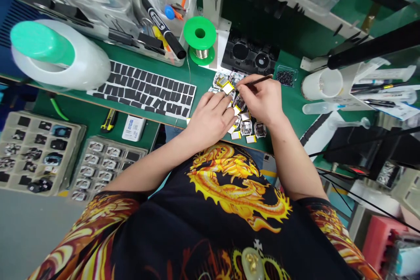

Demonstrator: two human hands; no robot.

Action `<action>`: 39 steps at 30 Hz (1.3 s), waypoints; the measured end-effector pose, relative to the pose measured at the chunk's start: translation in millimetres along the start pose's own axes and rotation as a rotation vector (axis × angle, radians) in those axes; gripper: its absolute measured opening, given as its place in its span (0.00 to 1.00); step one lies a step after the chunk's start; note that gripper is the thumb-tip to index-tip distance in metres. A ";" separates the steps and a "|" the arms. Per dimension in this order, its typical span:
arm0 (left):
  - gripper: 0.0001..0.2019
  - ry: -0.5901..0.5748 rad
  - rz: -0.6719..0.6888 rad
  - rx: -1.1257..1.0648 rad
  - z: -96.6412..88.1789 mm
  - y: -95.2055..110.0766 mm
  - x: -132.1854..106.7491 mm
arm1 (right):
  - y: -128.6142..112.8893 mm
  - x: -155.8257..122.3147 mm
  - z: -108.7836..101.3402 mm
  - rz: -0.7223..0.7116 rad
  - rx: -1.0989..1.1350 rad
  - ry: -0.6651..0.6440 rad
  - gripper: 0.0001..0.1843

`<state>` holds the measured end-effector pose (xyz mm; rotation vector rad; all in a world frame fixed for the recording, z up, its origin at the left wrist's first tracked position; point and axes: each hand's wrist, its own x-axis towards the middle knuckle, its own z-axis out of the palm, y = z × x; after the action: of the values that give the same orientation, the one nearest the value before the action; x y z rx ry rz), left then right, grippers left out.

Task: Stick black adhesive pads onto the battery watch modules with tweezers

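My right hand (262, 98) pinches dark tweezers (257, 81), which slant down toward a small silver-and-yellow battery (227, 87). Bent over the same cluster, my left hand (210, 118) has its fingers closed against a small electronic unit, mostly hidden beneath them. Around both hands lie several small white-framed electronic units (246, 127), some with flat batteries (251, 139) attached. One dark-faced unit (260, 129) sits by my right wrist. The tips of the tweezers are too small to make out clearly.
A sheet of black adhesive pieces (147, 87) lies left of my hands, beside a white bottle (88, 61). Behind stand a green solder spool (200, 35) and a black fixture (249, 54). A bead box (286, 75) and white cup (321, 84) are right. Parts trays (80, 140) sit lower left.
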<state>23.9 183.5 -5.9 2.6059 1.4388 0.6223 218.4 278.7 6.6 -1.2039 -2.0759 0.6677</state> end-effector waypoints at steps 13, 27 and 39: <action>0.14 -0.013 -0.023 0.028 -0.9 3.3 4.7 | 27.6 5.9 7.0 0.208 0.353 -0.023 0.09; 0.16 -0.022 -0.006 0.048 -2.8 1.5 2.6 | -4.4 -18.5 -16.2 0.131 0.233 0.129 0.06; 0.14 -0.030 0.006 0.083 -5.0 5.6 5.5 | -8.0 -3.2 9.3 -0.008 0.063 0.019 0.11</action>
<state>28.9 184.4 1.9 2.6707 1.4799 0.5328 208.3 271.3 5.0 -1.1618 -2.0279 0.7104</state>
